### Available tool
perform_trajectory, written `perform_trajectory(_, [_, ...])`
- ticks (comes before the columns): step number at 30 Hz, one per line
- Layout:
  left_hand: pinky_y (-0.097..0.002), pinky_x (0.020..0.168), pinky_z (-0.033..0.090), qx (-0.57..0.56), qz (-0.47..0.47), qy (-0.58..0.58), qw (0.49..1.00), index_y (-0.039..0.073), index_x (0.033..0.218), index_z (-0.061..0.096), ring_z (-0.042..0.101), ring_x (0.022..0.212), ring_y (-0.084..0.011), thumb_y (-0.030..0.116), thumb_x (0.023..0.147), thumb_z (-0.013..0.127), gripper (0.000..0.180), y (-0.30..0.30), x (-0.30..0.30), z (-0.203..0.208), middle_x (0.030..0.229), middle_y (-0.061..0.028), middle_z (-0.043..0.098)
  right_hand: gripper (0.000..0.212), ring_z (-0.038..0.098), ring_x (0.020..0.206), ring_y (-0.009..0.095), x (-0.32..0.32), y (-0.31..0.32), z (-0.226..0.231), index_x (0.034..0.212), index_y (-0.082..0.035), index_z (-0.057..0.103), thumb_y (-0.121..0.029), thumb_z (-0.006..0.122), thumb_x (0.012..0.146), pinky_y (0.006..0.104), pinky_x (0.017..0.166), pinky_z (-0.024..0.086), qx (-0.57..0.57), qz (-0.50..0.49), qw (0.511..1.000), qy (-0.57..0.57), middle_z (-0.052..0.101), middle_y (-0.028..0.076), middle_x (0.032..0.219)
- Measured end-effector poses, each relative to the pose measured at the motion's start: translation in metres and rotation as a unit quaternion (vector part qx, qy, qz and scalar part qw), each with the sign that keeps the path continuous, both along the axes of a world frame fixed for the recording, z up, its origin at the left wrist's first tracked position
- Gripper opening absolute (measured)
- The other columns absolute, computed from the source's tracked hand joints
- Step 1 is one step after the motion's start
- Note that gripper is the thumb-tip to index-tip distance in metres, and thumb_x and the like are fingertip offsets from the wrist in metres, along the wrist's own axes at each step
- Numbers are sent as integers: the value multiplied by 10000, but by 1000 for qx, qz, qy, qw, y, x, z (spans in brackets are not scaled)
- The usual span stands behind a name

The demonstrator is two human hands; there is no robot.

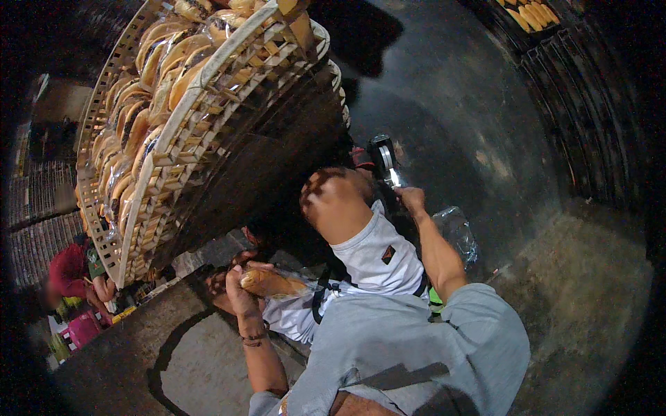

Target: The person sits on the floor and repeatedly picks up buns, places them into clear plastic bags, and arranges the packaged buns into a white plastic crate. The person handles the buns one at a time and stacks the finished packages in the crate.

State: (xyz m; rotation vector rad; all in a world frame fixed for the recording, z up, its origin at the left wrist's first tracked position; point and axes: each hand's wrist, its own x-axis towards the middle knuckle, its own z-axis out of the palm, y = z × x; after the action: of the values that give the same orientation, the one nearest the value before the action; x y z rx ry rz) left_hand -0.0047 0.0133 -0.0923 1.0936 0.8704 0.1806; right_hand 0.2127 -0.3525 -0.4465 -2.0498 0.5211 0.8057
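My left hand [241,286] is closed round a golden bread roll [274,283] in a clear plastic bag, held over my lap at the left. Out to the right of my bare knee, my right hand [412,200] has its fingers closed at the lower end of a long, shiny metal tool [390,166]. A dark part frames its upper end, and its exact kind cannot be made out. Beside my right forearm lies a crumpled clear plastic bag [456,234].
A large woven basket [198,90] heaped with wrapped filled rolls [163,73] rises at the upper left, above a dark surface. Long baked pieces [531,15] lie on a rack at the far right. Dark ridged trays [583,104] stand below them. Another person in red [69,274] is at the far left.
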Motion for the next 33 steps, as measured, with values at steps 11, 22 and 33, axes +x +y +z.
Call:
perform_trajectory(11, [-434,807,563,63,-47,7,997,-50,1157,530,684,830,-346,299,928,422,431,-7,15,18,945,-318,691,429,686,850,414,-40,-29,-40,873,-95,768,-509,704,781,522,740,526,-160,125,972,-118,726,178,935])
perform_trajectory(22, [-351,754,587,121,-121,-140,975,-41,1211,568,718,793,-242,275,944,517,416,-1,47,60,935,-220,729,491,684,742,190,40,32,192,1331,-78,589,-124,746,868,273,617,538,417,-91,901,-70,672,116,1147])
perform_trajectory(33, [-324,763,573,340,-73,-241,906,-6,1226,608,706,857,-196,260,910,526,421,-14,89,158,905,-155,725,937,712,872,246,12,113,505,1548,-55,302,-160,828,780,339,794,566,714,303,631,15,651,269,1244])
